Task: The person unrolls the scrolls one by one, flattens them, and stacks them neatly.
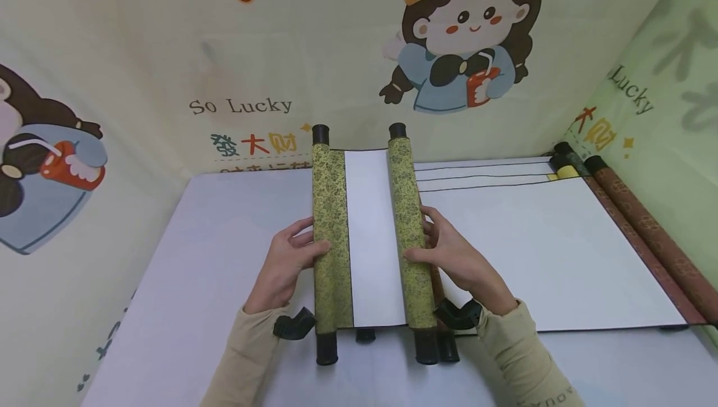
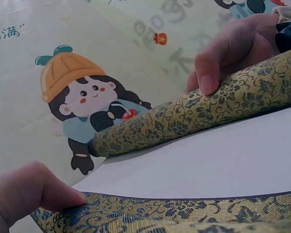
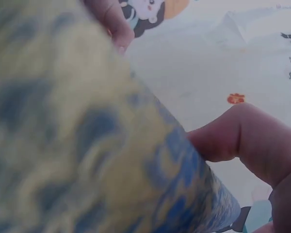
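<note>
A hanging scroll [image 1: 373, 232] with yellow-green, dark-patterned brocade is held up, partly unrolled, over the table. White paper shows between its two rolls, and black knobs cap the ends. My left hand [image 1: 283, 263] grips the left roll [image 1: 322, 207], thumb on the front and fingers behind. On the other side my right hand [image 1: 457, 251] holds the right roll [image 1: 405, 201] the same way. In the left wrist view the left thumb [image 2: 58, 191] presses on the brocade edge. The right wrist view shows the right thumb [image 3: 223, 136] against the blurred brocade.
Unrolled scrolls with white paper [image 1: 516, 257] lie overlapping on the right of the white table [image 1: 213, 332]. Their reddish-brown rolls [image 1: 653, 223] lie along the right side. Another brown roll [image 1: 436, 285] is partly hidden behind the held scroll. Printed cloth walls [image 1: 336, 52] enclose the table.
</note>
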`<state>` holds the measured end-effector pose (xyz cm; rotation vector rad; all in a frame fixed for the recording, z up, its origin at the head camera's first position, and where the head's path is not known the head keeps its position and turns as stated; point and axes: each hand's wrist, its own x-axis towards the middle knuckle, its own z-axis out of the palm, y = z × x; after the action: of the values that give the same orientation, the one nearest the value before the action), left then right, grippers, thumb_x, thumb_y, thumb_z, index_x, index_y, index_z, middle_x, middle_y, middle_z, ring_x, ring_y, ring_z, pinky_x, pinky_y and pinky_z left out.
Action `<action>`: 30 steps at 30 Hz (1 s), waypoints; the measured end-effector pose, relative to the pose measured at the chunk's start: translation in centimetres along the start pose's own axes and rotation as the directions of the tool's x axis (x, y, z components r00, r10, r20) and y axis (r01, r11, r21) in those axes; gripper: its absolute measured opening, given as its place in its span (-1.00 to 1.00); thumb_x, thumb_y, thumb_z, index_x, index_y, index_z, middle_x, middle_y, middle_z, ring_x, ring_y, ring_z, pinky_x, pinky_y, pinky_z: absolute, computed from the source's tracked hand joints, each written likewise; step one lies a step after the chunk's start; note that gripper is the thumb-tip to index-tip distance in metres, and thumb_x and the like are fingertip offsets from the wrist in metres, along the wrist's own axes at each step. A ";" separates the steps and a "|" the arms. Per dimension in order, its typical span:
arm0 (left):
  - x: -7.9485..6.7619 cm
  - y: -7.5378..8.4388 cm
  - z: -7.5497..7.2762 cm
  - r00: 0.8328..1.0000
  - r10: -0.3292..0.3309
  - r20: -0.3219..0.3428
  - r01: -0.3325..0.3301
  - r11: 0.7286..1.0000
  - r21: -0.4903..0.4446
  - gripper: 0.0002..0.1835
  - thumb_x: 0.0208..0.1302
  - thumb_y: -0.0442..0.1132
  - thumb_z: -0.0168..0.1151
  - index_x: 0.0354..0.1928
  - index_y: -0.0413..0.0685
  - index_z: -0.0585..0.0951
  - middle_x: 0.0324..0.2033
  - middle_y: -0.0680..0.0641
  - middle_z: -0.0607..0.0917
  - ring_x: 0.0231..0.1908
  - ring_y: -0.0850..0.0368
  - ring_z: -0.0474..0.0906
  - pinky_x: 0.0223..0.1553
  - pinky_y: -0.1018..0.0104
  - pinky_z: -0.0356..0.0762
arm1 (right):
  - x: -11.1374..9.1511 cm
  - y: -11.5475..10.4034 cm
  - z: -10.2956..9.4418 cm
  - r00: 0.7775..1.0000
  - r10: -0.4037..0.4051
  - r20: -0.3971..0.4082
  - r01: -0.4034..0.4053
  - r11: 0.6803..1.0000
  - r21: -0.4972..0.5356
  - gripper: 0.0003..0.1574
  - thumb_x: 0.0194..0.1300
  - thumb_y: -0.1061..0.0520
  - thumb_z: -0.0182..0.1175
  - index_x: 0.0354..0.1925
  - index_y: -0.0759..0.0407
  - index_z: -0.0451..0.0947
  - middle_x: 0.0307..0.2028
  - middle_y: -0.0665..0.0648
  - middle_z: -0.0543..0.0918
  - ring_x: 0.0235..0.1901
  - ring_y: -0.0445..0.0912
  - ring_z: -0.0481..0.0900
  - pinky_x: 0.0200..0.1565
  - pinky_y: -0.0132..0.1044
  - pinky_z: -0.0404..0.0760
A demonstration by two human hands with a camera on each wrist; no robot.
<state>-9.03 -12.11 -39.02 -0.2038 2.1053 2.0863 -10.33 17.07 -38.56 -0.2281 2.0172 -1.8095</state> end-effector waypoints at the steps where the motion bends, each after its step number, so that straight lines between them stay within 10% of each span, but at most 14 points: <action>1: 0.0 0.0 0.0 1.000 -0.004 -0.001 0.004 1.000 -0.002 -0.24 0.20 -0.43 0.30 0.44 -0.18 0.27 0.22 -0.34 0.54 -0.11 0.14 0.68 -0.16 0.28 0.63 | 0.1 0.0 -0.1 1.000 -0.001 0.004 0.001 1.000 0.007 0.24 0.21 0.26 0.28 0.55 0.18 -0.34 0.47 0.44 0.05 0.37 0.29 0.22 0.28 0.16 0.35; 8: 0.0 0.0 -0.3 1.000 -0.020 -0.006 0.020 1.000 0.005 -0.23 0.19 -0.43 0.31 0.45 -0.18 0.26 0.23 -0.33 0.54 -0.09 0.13 0.67 -0.15 0.28 0.63 | 0.3 0.2 -0.2 1.000 -0.014 0.010 0.014 1.000 0.020 0.18 0.20 0.26 0.30 0.52 0.22 -0.25 0.30 0.45 0.34 0.18 0.18 0.45 0.16 -0.02 0.48; 15: -0.1 -0.1 -1.2 1.000 -0.024 -0.015 0.024 1.000 0.020 -0.24 0.19 -0.42 0.32 0.44 -0.17 0.28 0.22 -0.34 0.54 -0.09 0.13 0.67 -0.15 0.29 0.63 | 0.0 0.0 -0.8 0.999 0.025 -0.028 -0.025 1.000 -0.014 0.41 0.23 0.21 0.34 0.53 0.26 -0.58 0.51 0.49 -0.14 0.52 0.27 -0.13 0.45 0.21 0.00; 20: -0.2 -0.1 -1.6 0.999 -0.032 0.003 0.032 0.999 0.015 -0.24 0.22 -0.41 0.31 0.45 -0.18 0.25 0.24 -0.36 0.52 -0.12 0.17 0.67 -0.14 0.30 0.63 | -0.1 -0.3 -1.3 0.998 0.031 -0.047 -0.034 0.996 -0.077 0.44 0.23 0.16 0.36 0.54 0.23 -0.57 0.52 0.47 -0.16 0.52 0.29 -0.14 0.43 0.24 0.02; 30: -0.1 0.1 -2.8 0.999 -0.038 0.011 0.038 0.999 -0.020 -0.25 0.26 -0.39 0.31 0.46 -0.19 0.24 0.24 -0.38 0.51 -0.19 0.25 0.69 -0.15 0.34 0.65 | 0.1 -0.9 -1.9 0.999 -0.012 -0.047 0.006 0.991 -0.136 0.22 0.23 0.15 0.37 0.54 0.19 -0.24 0.30 0.46 0.33 0.26 0.24 0.38 0.22 0.08 0.43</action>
<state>-9.02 -14.92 -38.84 -0.2329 2.0585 2.0829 -11.35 18.59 -37.60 -0.2365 2.1783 -1.6993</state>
